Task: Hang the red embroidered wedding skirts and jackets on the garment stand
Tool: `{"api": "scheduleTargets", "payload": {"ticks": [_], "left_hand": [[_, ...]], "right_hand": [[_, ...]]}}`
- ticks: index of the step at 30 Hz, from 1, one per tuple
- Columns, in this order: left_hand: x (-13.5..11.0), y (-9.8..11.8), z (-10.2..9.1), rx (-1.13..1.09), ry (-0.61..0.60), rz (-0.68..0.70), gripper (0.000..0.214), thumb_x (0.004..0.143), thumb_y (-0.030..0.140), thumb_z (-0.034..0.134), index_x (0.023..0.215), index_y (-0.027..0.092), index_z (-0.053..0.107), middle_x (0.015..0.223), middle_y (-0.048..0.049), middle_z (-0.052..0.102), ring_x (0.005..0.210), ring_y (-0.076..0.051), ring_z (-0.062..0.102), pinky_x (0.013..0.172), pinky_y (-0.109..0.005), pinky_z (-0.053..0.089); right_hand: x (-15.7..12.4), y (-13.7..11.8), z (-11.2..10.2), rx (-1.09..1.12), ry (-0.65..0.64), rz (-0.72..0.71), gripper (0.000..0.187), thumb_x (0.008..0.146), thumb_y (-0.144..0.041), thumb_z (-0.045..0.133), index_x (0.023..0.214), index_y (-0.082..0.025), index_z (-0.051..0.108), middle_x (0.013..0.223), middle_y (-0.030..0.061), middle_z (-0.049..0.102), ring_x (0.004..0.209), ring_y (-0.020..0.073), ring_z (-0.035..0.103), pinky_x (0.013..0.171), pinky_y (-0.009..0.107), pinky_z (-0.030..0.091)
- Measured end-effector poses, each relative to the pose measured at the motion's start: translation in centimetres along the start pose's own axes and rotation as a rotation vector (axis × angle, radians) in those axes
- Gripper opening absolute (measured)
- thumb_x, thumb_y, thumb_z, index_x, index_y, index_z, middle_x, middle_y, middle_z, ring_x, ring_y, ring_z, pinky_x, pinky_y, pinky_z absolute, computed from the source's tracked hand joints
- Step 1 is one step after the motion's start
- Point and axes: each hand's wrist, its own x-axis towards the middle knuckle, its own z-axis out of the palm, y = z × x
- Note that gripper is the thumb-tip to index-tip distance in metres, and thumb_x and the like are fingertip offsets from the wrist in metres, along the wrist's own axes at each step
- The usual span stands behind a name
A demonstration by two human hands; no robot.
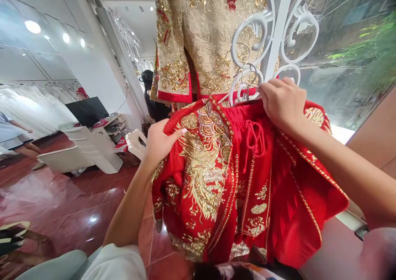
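Note:
A red jacket (204, 181) with gold embroidery and beaded edges hangs open at the front. Inside it shows a red skirt (252, 181) with a gathered waistband and a tied drawstring bow. My left hand (159, 142) grips the jacket's left shoulder, thumb lying across the embroidery. At the top right, my right hand (286, 100) is closed over the jacket's other shoulder, close to the metal hanger (246, 91); its fingertips are partly hidden. The hanger's hook is at the white scrollwork. Directly behind hangs a beige-gold embroidered garment (213, 45) with red trim.
White iron scrollwork (268, 45) stands beside a window at the right. On the left are a white desk (93, 148) with a dark monitor (87, 110), white gowns (31, 107) on a rail, and part of another person (12, 129). The floor is shiny red tile.

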Motion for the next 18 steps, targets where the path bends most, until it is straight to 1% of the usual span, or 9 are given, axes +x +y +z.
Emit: {"api": "scheduleTargets", "payload": {"ticks": [3, 5, 7, 9, 11, 13, 16, 18], "left_hand": [[1.0, 0.1, -1.2, -0.037, 0.058, 0.026, 0.023, 0.067, 0.038, 0.068, 0.068, 0.017, 0.058, 0.064, 0.0022, 0.053, 0.06, -0.013, 0.045, 0.058, -0.024, 0.035], [1.5, 0.3, -1.6, -0.06, 0.081, 0.032, 0.022, 0.067, 0.037, 0.068, 0.069, 0.017, 0.059, 0.065, 0.0021, 0.053, 0.061, -0.013, 0.045, 0.058, -0.024, 0.036], [2.2, 0.7, -1.3, -0.07, 0.067, 0.042, 0.023, 0.067, 0.038, 0.069, 0.072, 0.016, 0.061, 0.067, 0.0015, 0.054, 0.063, -0.013, 0.047, 0.061, -0.024, 0.038], [2.7, 1.3, -0.6, -0.063, 0.03, 0.07, 0.026, 0.067, 0.039, 0.069, 0.074, 0.015, 0.062, 0.069, 0.0007, 0.056, 0.066, -0.014, 0.049, 0.064, -0.025, 0.04], [3.1, 1.9, 0.2, -0.056, -0.011, 0.104, 0.028, 0.069, 0.04, 0.068, 0.076, 0.014, 0.064, 0.07, 0.0, 0.058, 0.068, -0.015, 0.051, 0.068, -0.025, 0.042], [3.0, 2.3, 0.5, -0.073, -0.059, 0.134, 0.03, 0.07, 0.042, 0.067, 0.08, 0.013, 0.065, 0.074, -0.0005, 0.06, 0.071, -0.016, 0.053, 0.07, -0.025, 0.043], [1.7, 2.6, 0.0, -0.081, -0.151, 0.125, 0.03, 0.072, 0.043, 0.065, 0.08, 0.014, 0.064, 0.074, -0.0005, 0.061, 0.07, -0.015, 0.053, 0.067, -0.023, 0.044], [0.2, 3.0, -0.9, -0.073, -0.207, 0.083, 0.03, 0.073, 0.044, 0.063, 0.078, 0.014, 0.063, 0.071, -0.0004, 0.06, 0.066, -0.014, 0.053, 0.061, -0.023, 0.043]], "right_hand": [[1.3, -0.6, -1.2, 0.029, 0.013, 0.035, 0.047, 0.099, -0.037, 0.022, 0.097, -0.014, 0.062, 0.101, 0.0143, 0.063, 0.089, 0.0215, 0.052, 0.06, 0.03, 0.028], [2.0, -0.7, -1.3, 0.042, 0.025, 0.055, 0.047, 0.098, -0.039, 0.022, 0.101, -0.015, 0.062, 0.102, 0.0144, 0.063, 0.088, 0.0213, 0.053, 0.063, 0.031, 0.029], [2.2, -0.2, -0.9, 0.066, 0.016, 0.067, 0.046, 0.098, -0.04, 0.023, 0.102, -0.016, 0.062, 0.102, 0.014, 0.064, 0.085, 0.0211, 0.054, 0.064, 0.032, 0.028], [1.8, 0.5, -0.4, 0.108, -0.01, 0.094, 0.046, 0.096, -0.041, 0.024, 0.1, -0.018, 0.063, 0.098, 0.014, 0.066, 0.081, 0.0207, 0.054, 0.064, 0.033, 0.028], [0.8, 1.4, -0.4, 0.147, -0.036, 0.145, 0.044, 0.095, -0.041, 0.026, 0.091, -0.018, 0.063, 0.09, 0.0139, 0.067, 0.074, 0.0199, 0.054, 0.063, 0.033, 0.029], [-0.7, 1.9, -1.0, 0.16, -0.026, 0.174, 0.041, 0.093, -0.041, 0.029, 0.082, -0.019, 0.063, 0.084, 0.0132, 0.067, 0.069, 0.0192, 0.053, 0.062, 0.033, 0.03], [-3.7, 1.8, -2.7, 0.128, 0.089, 0.176, 0.04, 0.092, -0.037, 0.031, 0.076, -0.02, 0.063, 0.075, 0.0116, 0.066, 0.066, 0.0201, 0.055, 0.06, 0.034, 0.031], [-5.9, 1.1, -3.9, 0.14, 0.173, 0.152, 0.043, 0.094, -0.036, 0.029, 0.083, -0.019, 0.067, 0.076, 0.0115, 0.067, 0.068, 0.0214, 0.059, 0.058, 0.033, 0.033]]}}
